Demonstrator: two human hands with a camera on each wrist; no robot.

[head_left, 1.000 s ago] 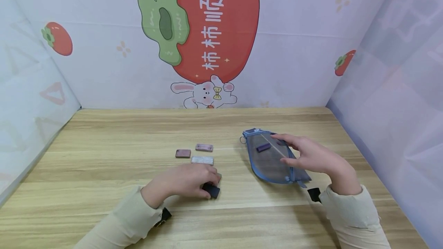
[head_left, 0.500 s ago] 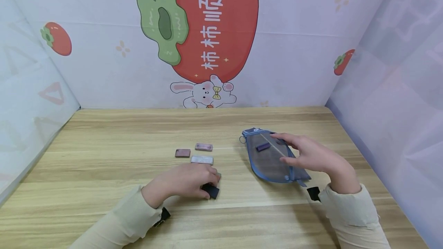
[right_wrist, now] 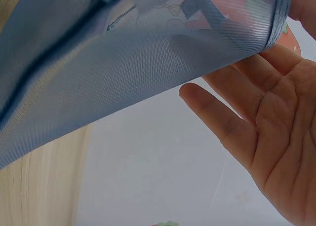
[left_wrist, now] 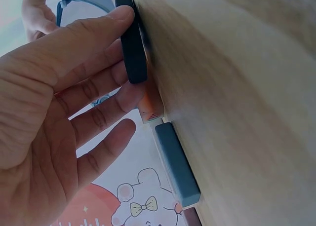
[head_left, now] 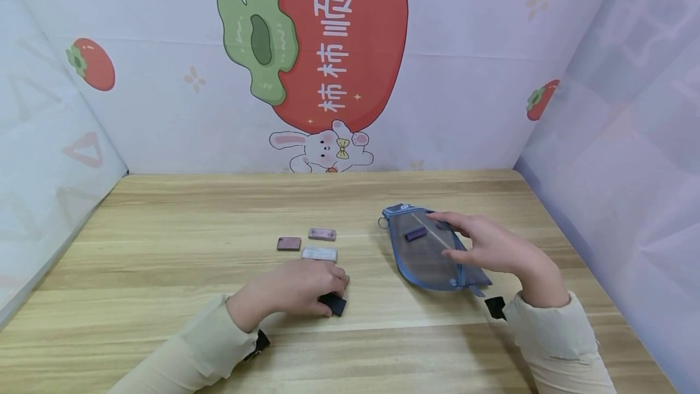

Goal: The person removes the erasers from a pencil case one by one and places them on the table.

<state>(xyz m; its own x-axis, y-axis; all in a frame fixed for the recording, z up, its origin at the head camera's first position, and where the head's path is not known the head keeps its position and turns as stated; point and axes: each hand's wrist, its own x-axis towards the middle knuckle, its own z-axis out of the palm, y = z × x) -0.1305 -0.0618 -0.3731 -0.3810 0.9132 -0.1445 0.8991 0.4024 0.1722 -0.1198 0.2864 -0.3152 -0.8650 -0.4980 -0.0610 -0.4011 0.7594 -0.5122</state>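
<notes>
In the head view, my left hand point(head_left: 303, 287) is low over the tabletop and pinches a small black rectangular block point(head_left: 333, 304). In the left wrist view, the thumb presses one face of it and the fingertips back the other. An orange-printed block point(left_wrist: 150, 105) sits just behind those fingertips, mostly hidden from the head view. My right hand point(head_left: 492, 245) holds a grey mesh pouch point(head_left: 423, 266) with blue zipper edging, thumb and fingers apart around its side. Through the mesh shows a dark purple, tube-like item point(head_left: 416, 234).
Beyond the left hand lie a whitish block point(head_left: 319, 253), a pink block point(head_left: 322, 234) and a mauve block point(head_left: 288, 244). Bare wood tabletop point(head_left: 191, 230) runs around them. A printed backdrop point(head_left: 465, 108) and side panels enclose the table.
</notes>
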